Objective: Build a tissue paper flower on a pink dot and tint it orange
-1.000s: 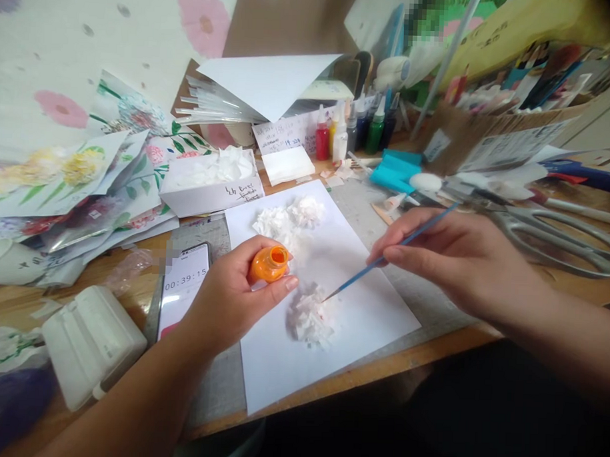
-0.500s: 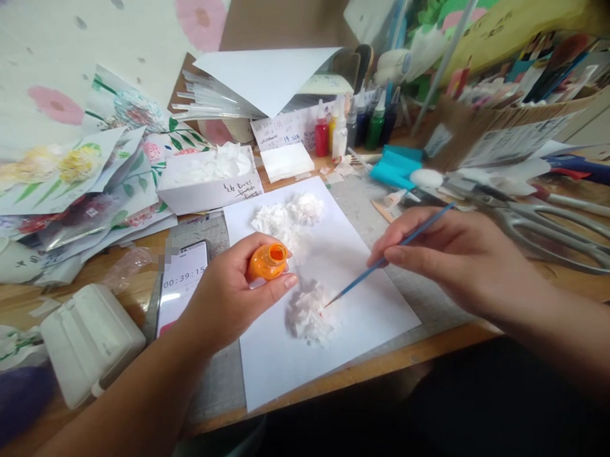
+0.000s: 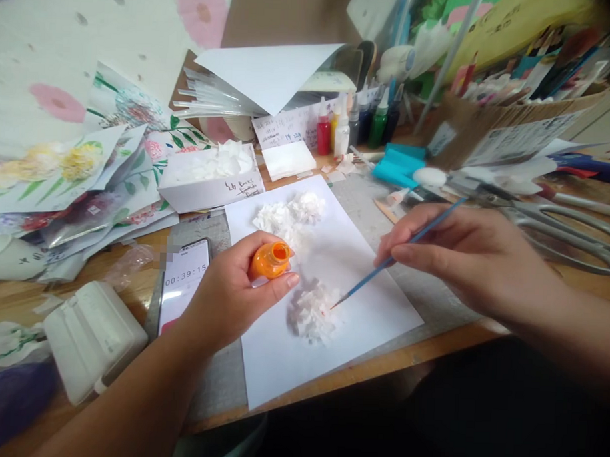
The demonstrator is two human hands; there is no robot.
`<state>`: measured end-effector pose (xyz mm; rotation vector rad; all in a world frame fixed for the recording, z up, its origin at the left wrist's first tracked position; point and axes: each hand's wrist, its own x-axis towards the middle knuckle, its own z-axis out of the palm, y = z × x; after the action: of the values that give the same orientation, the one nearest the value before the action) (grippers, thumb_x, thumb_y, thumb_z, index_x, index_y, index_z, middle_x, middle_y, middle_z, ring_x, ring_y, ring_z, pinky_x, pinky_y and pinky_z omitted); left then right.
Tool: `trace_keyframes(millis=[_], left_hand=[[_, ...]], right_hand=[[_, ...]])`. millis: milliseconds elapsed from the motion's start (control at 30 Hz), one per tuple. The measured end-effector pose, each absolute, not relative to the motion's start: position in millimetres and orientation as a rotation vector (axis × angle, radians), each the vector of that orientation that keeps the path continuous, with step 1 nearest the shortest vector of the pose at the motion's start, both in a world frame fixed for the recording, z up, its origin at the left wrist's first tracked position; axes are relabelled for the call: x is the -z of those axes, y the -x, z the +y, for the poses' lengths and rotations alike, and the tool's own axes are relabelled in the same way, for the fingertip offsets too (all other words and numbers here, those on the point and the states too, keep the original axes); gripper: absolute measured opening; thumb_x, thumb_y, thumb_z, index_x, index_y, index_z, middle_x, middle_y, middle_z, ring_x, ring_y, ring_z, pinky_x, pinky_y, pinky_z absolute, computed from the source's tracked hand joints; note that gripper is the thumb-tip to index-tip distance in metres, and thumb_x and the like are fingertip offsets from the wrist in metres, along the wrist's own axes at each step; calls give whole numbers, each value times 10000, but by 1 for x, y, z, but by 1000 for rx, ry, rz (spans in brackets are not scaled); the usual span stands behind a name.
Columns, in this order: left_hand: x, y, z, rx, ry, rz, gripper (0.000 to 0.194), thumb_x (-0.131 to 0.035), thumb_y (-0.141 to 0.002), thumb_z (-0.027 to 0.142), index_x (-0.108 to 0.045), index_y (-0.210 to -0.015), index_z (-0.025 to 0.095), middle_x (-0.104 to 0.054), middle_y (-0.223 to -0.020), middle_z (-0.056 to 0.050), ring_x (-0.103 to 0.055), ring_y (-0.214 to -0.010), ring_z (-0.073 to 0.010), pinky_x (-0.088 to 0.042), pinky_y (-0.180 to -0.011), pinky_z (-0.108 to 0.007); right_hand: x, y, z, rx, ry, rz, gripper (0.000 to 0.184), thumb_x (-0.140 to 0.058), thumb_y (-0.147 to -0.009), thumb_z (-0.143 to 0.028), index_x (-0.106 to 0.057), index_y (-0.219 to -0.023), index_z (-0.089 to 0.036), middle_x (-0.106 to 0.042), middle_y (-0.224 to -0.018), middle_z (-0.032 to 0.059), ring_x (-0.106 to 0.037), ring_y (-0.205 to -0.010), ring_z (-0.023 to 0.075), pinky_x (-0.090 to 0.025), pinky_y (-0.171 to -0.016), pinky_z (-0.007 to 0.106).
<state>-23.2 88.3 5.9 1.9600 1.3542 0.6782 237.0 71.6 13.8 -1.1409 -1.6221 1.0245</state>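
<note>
One jar (image 3: 268,261), uncapped, was gripped in the left hand (image 3: 227,292) above the sheet (image 3: 280,367), apparently to keep paint near the brush (image 3: 366,280). The right hand (image 3: 449,253), held apart, pinched the brush slantwise, presumably for control, its tip at the sheet's near tuft (image 3: 311,312), contact unclear.

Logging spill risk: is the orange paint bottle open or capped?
Open: the orange bottle shows an uncapped mouth, orange paint visible inside.
</note>
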Motion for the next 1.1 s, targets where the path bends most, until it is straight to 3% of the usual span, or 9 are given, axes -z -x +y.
trace_keyframes(millis=[700, 933, 1100], left_hand=[[-5, 23, 88, -684, -1946, 1300, 204, -635, -767, 350, -534, -887, 220, -567, -789, 39, -529, -705, -122, -423, -649, -232], [-8, 20, 85, -630, -1958, 1246, 170, -609, -779, 321, -530, -884, 213, -526, -736, 50, -489, -654, -99, -404, -603, -203], [-9, 17, 83, -606, -1988, 1252, 146, -597, -780, 306, -535, -871, 210, -554, -750, 40, -514, -671, -110, -412, -607, -214]], right_hand=[[-3, -238, 83, -1196, 1066, -1391, 18, -680, -729, -205, -666, -726, -216, -680, -674, -7, -635, -653, 137, -511, -648, 279], [-38, -232, 65, -745, 890, -1187, 106, -615, -742, -107, -653, -723, -204, -677, -741, 35, -657, -785, 230, -519, -756, 419], [-45, -227, 51, -625, 1002, -1450, 78, -649, -751, -172, -663, -770, -247, -705, -802, 15, -664, -829, 190, -550, -730, 306]])
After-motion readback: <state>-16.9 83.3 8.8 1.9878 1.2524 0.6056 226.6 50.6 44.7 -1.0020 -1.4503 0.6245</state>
